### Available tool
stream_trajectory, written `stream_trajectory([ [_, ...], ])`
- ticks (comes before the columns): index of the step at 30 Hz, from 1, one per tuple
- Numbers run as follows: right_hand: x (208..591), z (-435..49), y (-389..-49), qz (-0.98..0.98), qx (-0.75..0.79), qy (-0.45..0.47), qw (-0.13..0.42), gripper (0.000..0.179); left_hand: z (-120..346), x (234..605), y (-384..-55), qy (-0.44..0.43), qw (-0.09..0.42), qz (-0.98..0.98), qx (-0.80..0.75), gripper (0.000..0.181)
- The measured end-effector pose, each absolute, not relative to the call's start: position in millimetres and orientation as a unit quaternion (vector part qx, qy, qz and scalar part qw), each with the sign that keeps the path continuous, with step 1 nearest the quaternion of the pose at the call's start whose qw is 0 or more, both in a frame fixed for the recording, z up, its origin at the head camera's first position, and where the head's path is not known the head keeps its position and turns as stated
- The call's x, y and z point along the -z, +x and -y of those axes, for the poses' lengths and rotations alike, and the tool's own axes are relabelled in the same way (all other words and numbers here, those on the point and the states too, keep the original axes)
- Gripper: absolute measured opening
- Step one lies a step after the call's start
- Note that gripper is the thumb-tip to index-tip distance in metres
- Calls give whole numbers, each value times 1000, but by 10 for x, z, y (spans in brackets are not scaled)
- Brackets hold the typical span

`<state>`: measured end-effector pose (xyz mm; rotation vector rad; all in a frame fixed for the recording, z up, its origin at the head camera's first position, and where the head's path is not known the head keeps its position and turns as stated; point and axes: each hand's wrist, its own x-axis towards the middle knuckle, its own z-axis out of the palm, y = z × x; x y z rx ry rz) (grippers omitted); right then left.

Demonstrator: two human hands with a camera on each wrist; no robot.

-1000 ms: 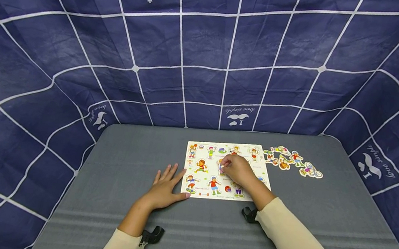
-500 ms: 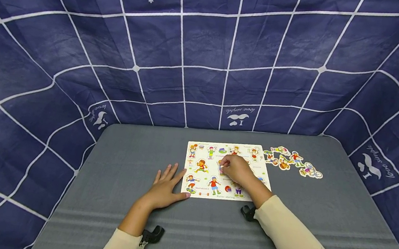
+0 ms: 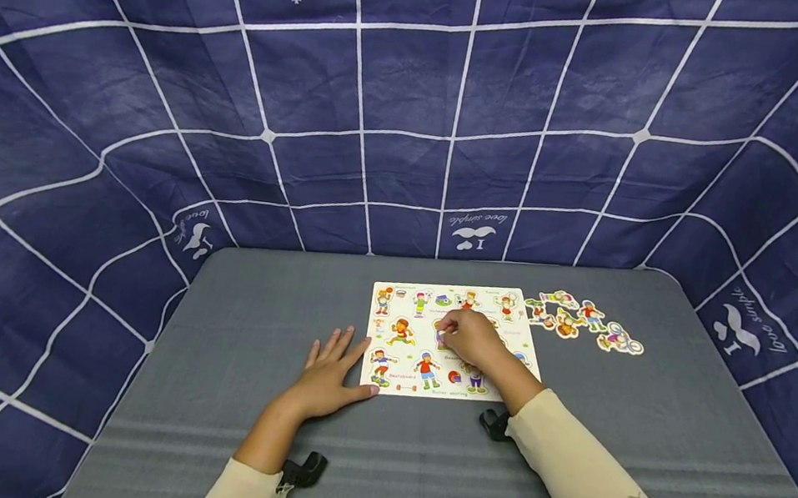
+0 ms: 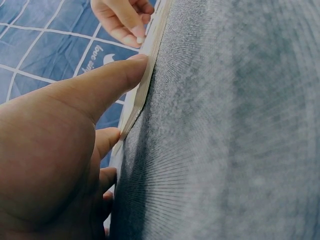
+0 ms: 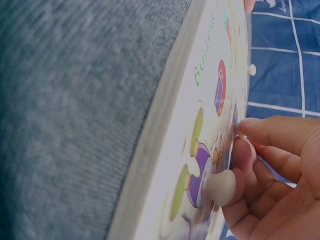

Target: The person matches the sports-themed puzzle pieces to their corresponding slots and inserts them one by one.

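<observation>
A white wooden knob puzzle board (image 3: pixel 407 358) with printed sports figures lies on the grey table. My right hand (image 3: pixel 475 341) is over its middle, thumb and forefinger pinching the small knob of a puzzle piece (image 3: pixel 441 339) there; the fingers hide part of that piece. In the right wrist view, another pale knob (image 5: pixel 221 187) stands on a purple and green figure beside the curled fingers. My left hand (image 3: pixel 327 378) lies with fingers spread at the board's left edge. Its thumb (image 4: pixel 115 77) touches the front left corner, as the left wrist view also shows.
Several loose figure pieces (image 3: pixel 566 325) lie to the right of the board, one showing a bicycle (image 3: pixel 619 339). A blue curtain (image 3: pixel 410 166) with white lines rises behind the table (image 3: pixel 270 308). Black wrist cameras (image 3: pixel 304 469) sit at both wrists.
</observation>
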<state>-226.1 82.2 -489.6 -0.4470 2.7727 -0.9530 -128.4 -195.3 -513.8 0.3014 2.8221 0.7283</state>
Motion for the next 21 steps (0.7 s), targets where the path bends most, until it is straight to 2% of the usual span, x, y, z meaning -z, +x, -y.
stream_trajectory([
  [10,4907,-850,-2242,-921,351,-133,105,11,1963,5161,-1293,100,107,-959,-241,91],
  [21,4901,-973,-2210,-909,400,-100,63,16,1956,5158,-1305,98,111,-960,-236,92],
])
